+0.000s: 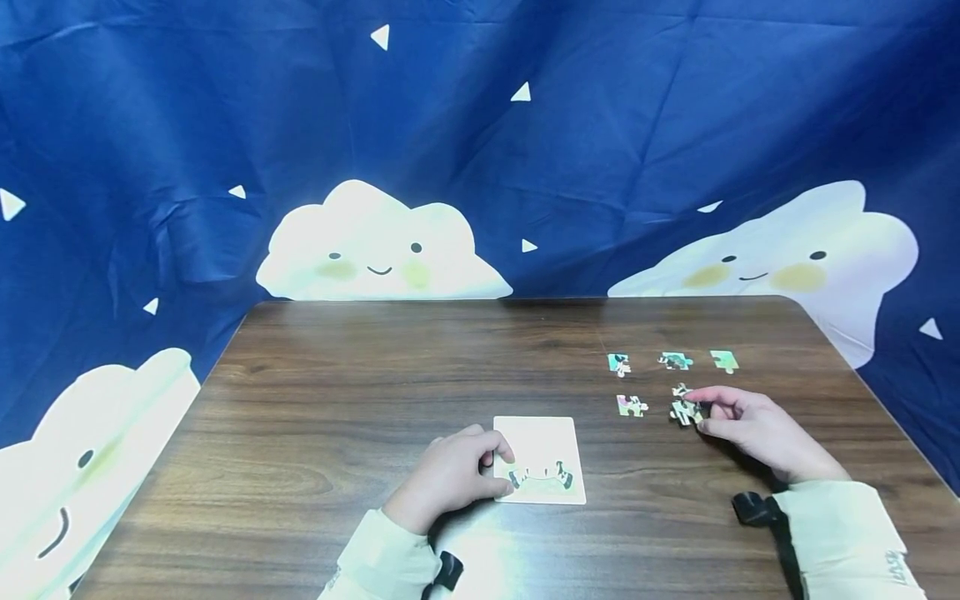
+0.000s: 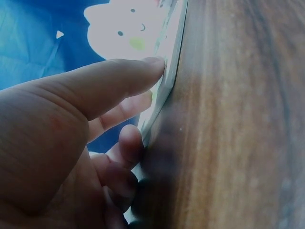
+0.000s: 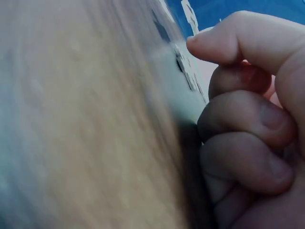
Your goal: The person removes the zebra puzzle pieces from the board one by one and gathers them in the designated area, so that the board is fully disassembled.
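Curtain (blue, cloud-printed) hangs behind the table bearing puzzle pieces.

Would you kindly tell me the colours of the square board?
The board is mostly white with green and dark markings, best seen in the head view.

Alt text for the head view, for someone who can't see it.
A person's right hand is at jigsaw pieces on a wooden table, with four other pieces lying nearby. The left hand rests at the left edge of a pale square board. Behind hangs blue cloth printed with smiling clouds.
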### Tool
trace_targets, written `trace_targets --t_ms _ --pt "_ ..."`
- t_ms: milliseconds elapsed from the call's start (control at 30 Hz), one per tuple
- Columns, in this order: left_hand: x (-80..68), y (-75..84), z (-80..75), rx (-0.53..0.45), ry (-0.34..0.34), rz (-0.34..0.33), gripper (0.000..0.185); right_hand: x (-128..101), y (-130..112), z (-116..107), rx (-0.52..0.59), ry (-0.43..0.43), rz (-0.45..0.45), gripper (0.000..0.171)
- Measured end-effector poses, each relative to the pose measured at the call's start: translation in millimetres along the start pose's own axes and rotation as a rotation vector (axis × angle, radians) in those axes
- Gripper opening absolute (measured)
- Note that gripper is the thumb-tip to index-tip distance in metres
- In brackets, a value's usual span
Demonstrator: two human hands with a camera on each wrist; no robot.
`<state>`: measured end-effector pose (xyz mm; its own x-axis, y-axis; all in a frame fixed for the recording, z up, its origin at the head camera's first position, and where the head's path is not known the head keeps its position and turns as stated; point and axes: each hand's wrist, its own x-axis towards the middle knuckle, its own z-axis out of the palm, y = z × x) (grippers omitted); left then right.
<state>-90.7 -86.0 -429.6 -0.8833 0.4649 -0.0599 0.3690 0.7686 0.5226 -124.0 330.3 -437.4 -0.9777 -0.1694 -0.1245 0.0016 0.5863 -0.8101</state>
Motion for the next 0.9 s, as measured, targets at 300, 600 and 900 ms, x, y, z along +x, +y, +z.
trace_targets --t_ms 300,600,900 --pt "-1.0 1.1 0.0 -0.006 0.009 0.015 0.026 -4 11 -7 -0.008 0.092 0.009 0.039" --pt "0.1 0.6 0.8 0.009 0.020 0.022 0.027 -7 20 -17 -0.048 0.185 0.010 0.037" --pt "-0.2 -0.9 1.6 0.012 0.016 0.006 0.028 -8 32 -28 -0.093 0.268 0.037 0.037"
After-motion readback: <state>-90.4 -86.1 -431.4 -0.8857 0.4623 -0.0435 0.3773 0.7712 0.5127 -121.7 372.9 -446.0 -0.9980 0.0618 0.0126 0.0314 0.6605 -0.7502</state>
